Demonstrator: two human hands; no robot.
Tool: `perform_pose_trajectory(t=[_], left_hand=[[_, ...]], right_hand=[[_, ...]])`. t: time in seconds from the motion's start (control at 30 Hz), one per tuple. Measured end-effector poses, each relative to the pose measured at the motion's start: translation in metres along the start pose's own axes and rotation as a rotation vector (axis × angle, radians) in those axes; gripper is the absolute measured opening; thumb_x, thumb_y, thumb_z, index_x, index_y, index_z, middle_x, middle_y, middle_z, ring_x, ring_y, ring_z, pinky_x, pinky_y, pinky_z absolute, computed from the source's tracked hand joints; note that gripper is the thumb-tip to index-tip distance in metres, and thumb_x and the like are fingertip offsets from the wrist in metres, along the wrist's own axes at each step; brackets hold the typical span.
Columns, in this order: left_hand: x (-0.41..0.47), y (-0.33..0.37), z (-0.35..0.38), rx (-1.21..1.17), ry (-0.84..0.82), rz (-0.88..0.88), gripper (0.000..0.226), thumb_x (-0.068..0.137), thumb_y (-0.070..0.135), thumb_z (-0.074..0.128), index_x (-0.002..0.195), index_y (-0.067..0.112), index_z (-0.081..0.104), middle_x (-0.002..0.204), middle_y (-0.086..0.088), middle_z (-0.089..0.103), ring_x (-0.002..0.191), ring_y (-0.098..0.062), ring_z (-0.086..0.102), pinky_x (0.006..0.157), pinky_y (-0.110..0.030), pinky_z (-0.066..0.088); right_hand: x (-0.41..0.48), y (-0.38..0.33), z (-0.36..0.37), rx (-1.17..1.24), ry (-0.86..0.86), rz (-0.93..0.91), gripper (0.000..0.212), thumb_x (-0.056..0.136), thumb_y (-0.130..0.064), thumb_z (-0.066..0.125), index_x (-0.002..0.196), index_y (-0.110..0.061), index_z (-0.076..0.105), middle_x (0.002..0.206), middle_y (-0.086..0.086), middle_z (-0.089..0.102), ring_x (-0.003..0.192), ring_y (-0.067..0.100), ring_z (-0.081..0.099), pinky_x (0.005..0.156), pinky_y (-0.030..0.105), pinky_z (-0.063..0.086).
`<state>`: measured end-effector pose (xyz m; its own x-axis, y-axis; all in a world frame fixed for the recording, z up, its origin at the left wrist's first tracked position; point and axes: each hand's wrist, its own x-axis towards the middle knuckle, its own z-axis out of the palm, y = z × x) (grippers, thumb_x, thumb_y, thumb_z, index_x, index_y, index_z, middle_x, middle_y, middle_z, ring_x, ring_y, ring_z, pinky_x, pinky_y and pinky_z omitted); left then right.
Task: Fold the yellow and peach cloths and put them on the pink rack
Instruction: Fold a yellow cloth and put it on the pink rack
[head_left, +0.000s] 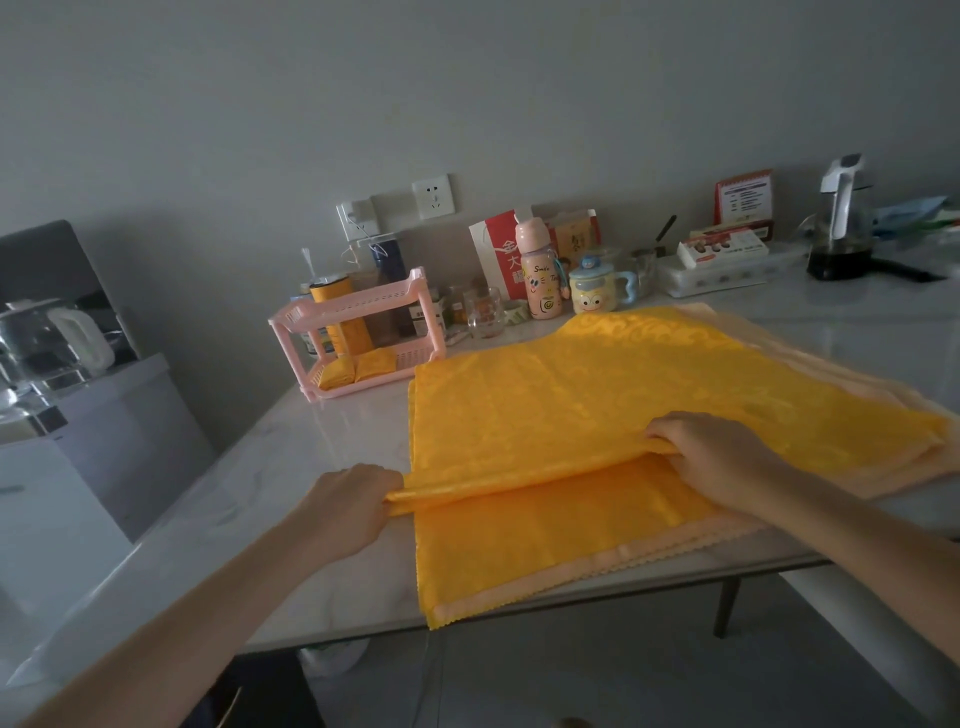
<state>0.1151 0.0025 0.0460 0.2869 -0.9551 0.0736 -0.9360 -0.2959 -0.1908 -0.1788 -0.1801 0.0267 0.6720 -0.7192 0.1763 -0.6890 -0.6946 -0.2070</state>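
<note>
left hand (347, 501) and right hand (711, 457) each pinch the folded edge of the yellow cloth (597, 405), which overlies the peach cloth (623, 558); pink rack (358, 332) well apart.

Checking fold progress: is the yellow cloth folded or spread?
Mid-fold: yellow cloth partly doubled over; left hand and right hand grip its folded edge.

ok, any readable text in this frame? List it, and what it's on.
"Smile": pink bottle; a second word starting "To" runs out of sight.
"金大": bag; the next character is part hidden by the bottle.
Red sign: print too small to read.
Box: label blurred.
</note>
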Motion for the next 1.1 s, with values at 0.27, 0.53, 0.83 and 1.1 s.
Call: perform_pose_trajectory(t=[0.27,0.53,0.83,1.1], left_hand=[[0.054,-0.009,-0.091,0.195,0.166,-0.102,0.027,0.094,0.009,0.041,0.111,0.016,0.061,0.106,-0.005,0.061,0.095,-0.019,0.056,0.077,-0.027,0.043],[0.163,0.029,-0.129,0.277,0.493,-0.107,0.042,0.093,0.026,0.051,0.133,0.017,0.043,0.137,-0.005,0.045,0.13,-0.025,0.036,0.11,-0.049,0.02],[0.073,0.115,0.015,-0.346,-0.055,0.079,0.035,0.099,0.025,0.032,0.13,0.013,0.043,0.141,-0.009,0.039,0.136,-0.026,0.029,0.112,-0.044,0.023],[-0.028,0.108,0.005,-0.481,-0.079,0.196,0.048,0.099,0.037,0.029,0.145,0.024,0.023,0.155,0.008,0.013,0.142,-0.005,0.006,0.111,-0.015,0.001]], right_hand=[[0.004,-0.01,-0.033,0.329,-0.162,0.011,0.017,0.096,-0.011,0.045,0.105,-0.019,0.057,0.071,-0.001,0.053,0.056,0.016,0.048,0.049,0.025,0.033],[-0.003,-0.062,-0.018,1.304,-0.488,0.431,0.014,0.086,-0.007,0.062,0.099,-0.01,0.058,0.094,0.017,0.067,0.078,0.029,0.064,0.074,0.038,0.052],[0.041,-0.091,0.006,1.033,-0.493,0.479,0.007,0.089,-0.005,0.05,0.094,-0.008,0.053,0.087,0.012,0.056,0.074,0.025,0.056,0.069,0.031,0.052],[-0.006,-0.063,-0.005,0.954,-0.329,0.429,0.033,0.086,-0.013,0.063,0.115,-0.009,0.049,0.086,0.005,0.051,0.079,0.02,0.055,0.069,0.036,0.053]])
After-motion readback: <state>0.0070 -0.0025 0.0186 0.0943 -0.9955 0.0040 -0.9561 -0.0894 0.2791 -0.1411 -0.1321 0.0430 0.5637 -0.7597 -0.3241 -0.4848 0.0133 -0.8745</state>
